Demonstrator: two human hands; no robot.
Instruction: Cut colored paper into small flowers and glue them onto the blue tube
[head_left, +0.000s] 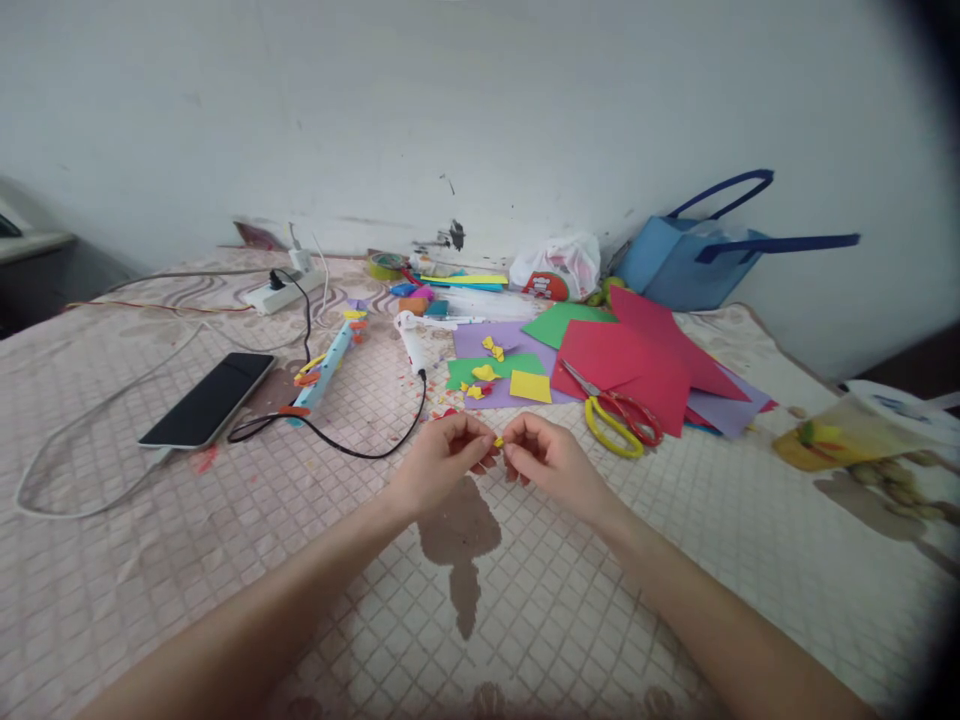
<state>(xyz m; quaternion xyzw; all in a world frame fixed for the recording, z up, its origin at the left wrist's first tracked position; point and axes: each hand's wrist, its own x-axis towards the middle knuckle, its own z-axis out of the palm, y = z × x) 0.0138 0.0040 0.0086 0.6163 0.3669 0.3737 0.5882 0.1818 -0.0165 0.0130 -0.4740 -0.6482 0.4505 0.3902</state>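
Observation:
Between the fingertips of my two hands is a small yellow piece (499, 441), perhaps paper or foam; its shape is mostly hidden. My left hand (448, 452) pinches it from the left, and my right hand (553, 458) pinches it from the right. Just beyond lie several crumpled yellow pieces (484, 373) on a green sheet (529, 365), beside a flat yellow square (530, 387). Scissors (615, 425) with red and yellow handles rest right of my right hand. A white glue gun (412, 345) with a black cord lies past my left hand.
Red sheets (626, 365) and a purple sheet (469, 340) spread behind the scissors. On the left are a phone (210, 402) with its cable, a light-blue strip (328, 365) and a power strip (281, 293). A blue bag (679, 262) and a plastic container (862, 425) stand at right.

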